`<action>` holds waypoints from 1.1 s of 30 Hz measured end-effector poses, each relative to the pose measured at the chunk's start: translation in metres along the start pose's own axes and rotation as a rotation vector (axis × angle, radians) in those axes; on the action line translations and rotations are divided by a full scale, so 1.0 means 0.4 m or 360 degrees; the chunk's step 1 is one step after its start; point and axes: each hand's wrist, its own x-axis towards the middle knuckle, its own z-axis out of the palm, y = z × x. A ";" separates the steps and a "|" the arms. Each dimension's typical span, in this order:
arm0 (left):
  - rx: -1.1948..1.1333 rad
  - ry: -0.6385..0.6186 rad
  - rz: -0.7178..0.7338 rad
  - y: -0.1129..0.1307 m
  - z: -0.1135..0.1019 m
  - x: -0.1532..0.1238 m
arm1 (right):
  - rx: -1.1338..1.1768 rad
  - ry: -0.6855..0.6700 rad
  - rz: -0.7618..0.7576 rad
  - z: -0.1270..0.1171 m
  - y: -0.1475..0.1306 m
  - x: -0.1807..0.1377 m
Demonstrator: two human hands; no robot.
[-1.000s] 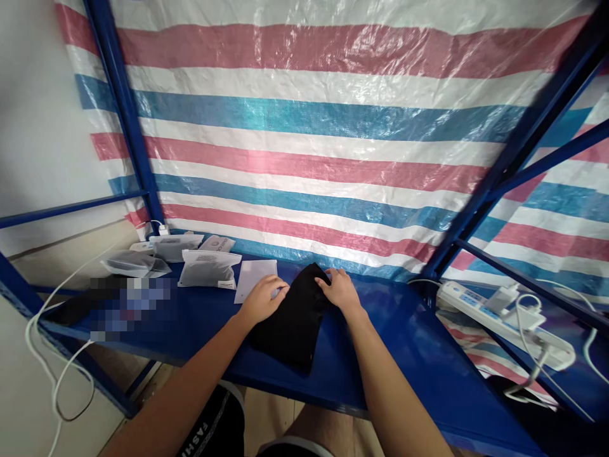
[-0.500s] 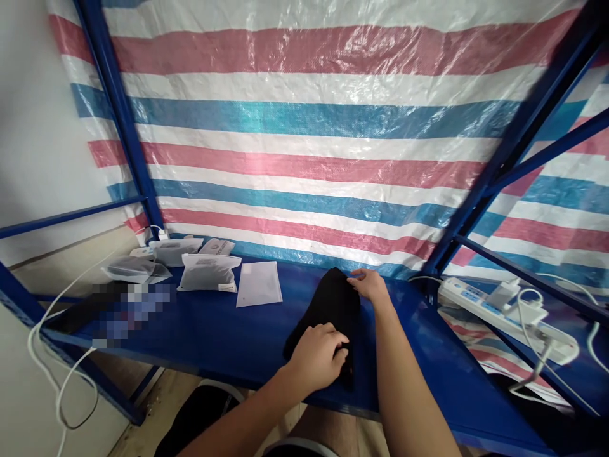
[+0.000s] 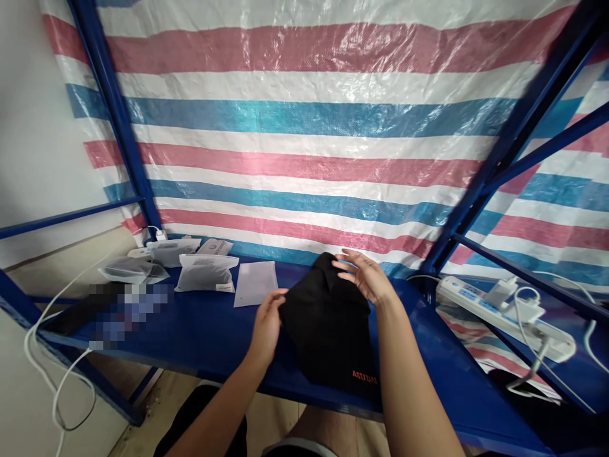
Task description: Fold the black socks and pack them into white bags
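Note:
A black garment (image 3: 328, 327) with small orange lettering near its lower edge is lifted over the blue shelf (image 3: 200, 333). My left hand (image 3: 267, 324) grips its left edge with closed fingers. My right hand (image 3: 364, 276) is at the garment's upper right, fingers spread and apart, touching or just off the cloth. The garment hangs down past the shelf's front edge.
A flat white bag (image 3: 255, 283) lies left of the garment. Several filled grey and white bags (image 3: 205, 271) sit farther left, beside a blurred patch (image 3: 126, 306). A white power strip (image 3: 504, 314) with plugs and cables lies at right. A striped tarp (image 3: 304, 127) hangs behind.
The garment was lying folded on the shelf; it is now lifted and opened wider. My left hand moved from its near end to its left edge. My right hand rose and spread.

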 end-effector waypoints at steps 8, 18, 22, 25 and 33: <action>0.1415 -0.0163 0.0688 0.018 -0.240 0.033 | -0.1724 -0.0360 0.0323 0.110 0.129 -0.004; 0.1970 -0.0475 0.0814 -0.029 -0.332 0.063 | -0.2121 -0.0917 0.0508 -0.069 0.074 0.111; 0.1931 -0.0438 0.0893 -0.020 -0.329 0.047 | -0.2168 -0.0845 0.0569 -0.108 0.049 0.155; 0.1908 -0.0251 0.1064 0.017 -0.332 0.071 | -0.2163 -0.0642 0.0206 -0.043 0.067 0.150; 0.2290 -0.0048 0.1106 0.198 -0.444 0.315 | -0.1950 -0.0073 -0.0257 0.104 0.246 0.068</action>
